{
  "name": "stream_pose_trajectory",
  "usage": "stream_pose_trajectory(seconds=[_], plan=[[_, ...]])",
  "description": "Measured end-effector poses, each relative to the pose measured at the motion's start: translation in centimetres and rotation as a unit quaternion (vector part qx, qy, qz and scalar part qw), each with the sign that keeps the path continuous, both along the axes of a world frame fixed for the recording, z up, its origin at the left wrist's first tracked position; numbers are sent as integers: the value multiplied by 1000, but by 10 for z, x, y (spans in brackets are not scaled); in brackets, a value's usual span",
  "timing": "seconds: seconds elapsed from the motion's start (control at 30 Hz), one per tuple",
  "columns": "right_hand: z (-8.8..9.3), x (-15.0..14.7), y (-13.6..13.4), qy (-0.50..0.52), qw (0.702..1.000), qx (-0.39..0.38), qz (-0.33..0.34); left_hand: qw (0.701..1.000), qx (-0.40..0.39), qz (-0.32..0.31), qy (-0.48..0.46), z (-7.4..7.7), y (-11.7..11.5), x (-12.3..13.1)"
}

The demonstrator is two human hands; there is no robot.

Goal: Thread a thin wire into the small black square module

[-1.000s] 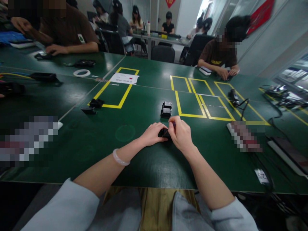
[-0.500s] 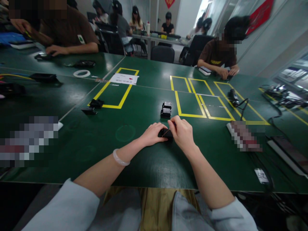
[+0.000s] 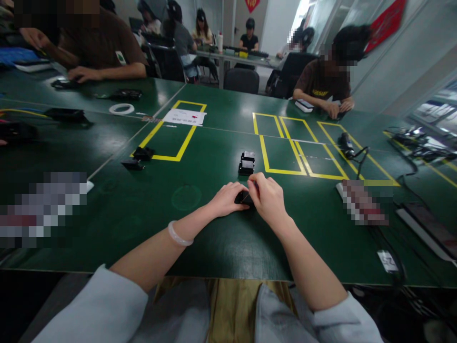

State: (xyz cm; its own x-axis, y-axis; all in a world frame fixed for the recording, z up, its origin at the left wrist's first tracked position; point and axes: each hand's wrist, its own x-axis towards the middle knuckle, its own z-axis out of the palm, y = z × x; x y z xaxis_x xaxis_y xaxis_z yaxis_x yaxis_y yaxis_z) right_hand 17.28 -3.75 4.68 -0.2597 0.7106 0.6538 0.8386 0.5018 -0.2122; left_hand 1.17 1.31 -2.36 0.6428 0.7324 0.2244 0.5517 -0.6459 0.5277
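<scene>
On the green table, my left hand (image 3: 226, 199) is closed round the side of a small black block (image 3: 243, 197), thumb at its near side and fingers at its far side. My right hand (image 3: 267, 197) is curled in a pinch over the block's right part, with a thin line showing between its fingertips and the block. What that line belongs to is too small to make out. Just beyond my hands stand two black blocks with pale shiny tops (image 3: 246, 165), one behind the other. My right hand hides much of the block I hold.
Yellow tape outlines (image 3: 285, 171) mark the table ahead. Small black parts (image 3: 143, 153) lie at the left, near a paper sheet (image 3: 185, 117) and a white tape roll (image 3: 121, 109). Cables (image 3: 410, 143) run at the right. Two people sit across the table.
My right hand has shifted slightly left over the black block, its fingers still pinched. My left hand keeps its place round the block.
</scene>
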Motion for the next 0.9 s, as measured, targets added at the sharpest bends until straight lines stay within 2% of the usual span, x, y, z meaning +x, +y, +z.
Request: stream_pose_trajectory(seconds=[0.4,0.7,0.9], plan=[[2,0,-1,2,1000,-1,15,1000,-9,0,-2,2,-1,1],[2,2,0,-12,1000,-5,11,1000,1,-1,-1,-3,1,0],[1,2,0,-4,1000,10,1,1000,-2,2,7,0,-1,0]])
